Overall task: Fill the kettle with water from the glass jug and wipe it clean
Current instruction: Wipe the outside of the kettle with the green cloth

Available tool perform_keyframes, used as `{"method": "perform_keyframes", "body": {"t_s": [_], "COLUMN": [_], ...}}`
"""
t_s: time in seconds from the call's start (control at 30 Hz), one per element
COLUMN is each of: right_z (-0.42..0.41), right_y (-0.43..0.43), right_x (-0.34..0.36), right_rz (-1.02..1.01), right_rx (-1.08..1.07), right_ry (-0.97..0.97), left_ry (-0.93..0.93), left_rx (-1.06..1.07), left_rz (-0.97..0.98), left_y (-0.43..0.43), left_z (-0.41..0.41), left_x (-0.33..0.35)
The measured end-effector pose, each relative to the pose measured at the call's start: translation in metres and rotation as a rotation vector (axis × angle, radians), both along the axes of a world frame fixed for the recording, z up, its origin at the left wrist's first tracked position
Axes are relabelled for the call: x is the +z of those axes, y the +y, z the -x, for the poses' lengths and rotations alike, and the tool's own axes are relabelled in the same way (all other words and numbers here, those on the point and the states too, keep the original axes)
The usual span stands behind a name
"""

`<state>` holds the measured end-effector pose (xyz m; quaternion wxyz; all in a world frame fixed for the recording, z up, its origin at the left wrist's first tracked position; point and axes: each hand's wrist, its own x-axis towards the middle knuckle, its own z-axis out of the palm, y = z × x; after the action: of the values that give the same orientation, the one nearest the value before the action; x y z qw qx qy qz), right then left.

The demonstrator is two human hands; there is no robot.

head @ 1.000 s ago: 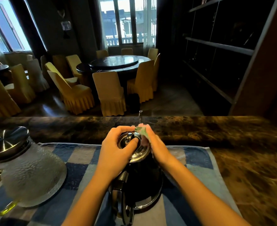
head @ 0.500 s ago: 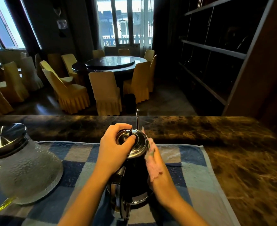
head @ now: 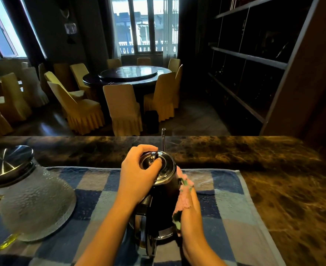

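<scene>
A dark kettle (head: 162, 206) with a shiny steel lid (head: 163, 169) stands on a blue checked towel (head: 227, 223). Its thin spout (head: 163, 139) points away from me and its handle faces me. My left hand (head: 139, 175) grips the lid from above, thumb on the knob. My right hand (head: 190, 214) presses a pink cloth (head: 185, 194) flat against the kettle's right side. A textured glass jug (head: 33, 200) with a steel lid stands on the towel at the left, apart from both hands.
The towel lies on a dark marbled counter (head: 292, 189) that runs on to the right. Beyond the counter's far edge are a round dining table (head: 127, 73) with yellow-covered chairs and dark shelving (head: 254, 58) on the right.
My right hand with the pink cloth slid from the lid's far rim down the kettle's right side toward the base. The left hand stayed on the lid.
</scene>
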<state>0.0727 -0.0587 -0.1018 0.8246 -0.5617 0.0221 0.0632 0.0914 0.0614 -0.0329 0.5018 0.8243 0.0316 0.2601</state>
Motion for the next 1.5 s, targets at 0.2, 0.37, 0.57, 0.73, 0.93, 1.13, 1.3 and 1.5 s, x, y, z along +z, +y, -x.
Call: {"method": "perform_keyframes", "body": {"t_s": [0.2,0.37,0.57,0.73,0.93,1.13,1.3,1.5], "right_z": [-0.038,-0.044,0.001,-0.026,-0.037,0.008,-0.011,-0.005], "right_y": [0.013,-0.002,0.005,0.016,0.002,0.006,0.011,0.008], "right_x": [0.014,-0.035,-0.018,0.009,-0.029,-0.030,0.010,-0.034], "right_rz": [0.251,0.236,0.229,0.384,0.234,0.230,0.284,0.199], "right_rx": [-0.033,-0.033,-0.016,-0.035,-0.071,-0.017,0.000,-0.187], "right_ry": [-0.266,-0.010,-0.111,-0.413,-0.098,-0.103,-0.422,-0.202], "left_ry": [-0.007,-0.018,-0.034,-0.032,-0.038,-0.043,-0.026,-0.023], "left_rx": [-0.012,-0.011,0.008,-0.002,-0.008,-0.005,0.001,-0.003], "left_rz": [0.020,0.030,0.026,-0.002,-0.016,-0.037,-0.035,-0.010], "left_y": [0.002,0.001,0.001,0.002,0.002,0.002,0.004,0.003], "left_z": [0.000,0.000,0.000,0.001,0.000,0.000,-0.001,-0.001], "left_x": [0.000,0.000,-0.001,0.000,0.000,-0.002,-0.002,-0.001]}}
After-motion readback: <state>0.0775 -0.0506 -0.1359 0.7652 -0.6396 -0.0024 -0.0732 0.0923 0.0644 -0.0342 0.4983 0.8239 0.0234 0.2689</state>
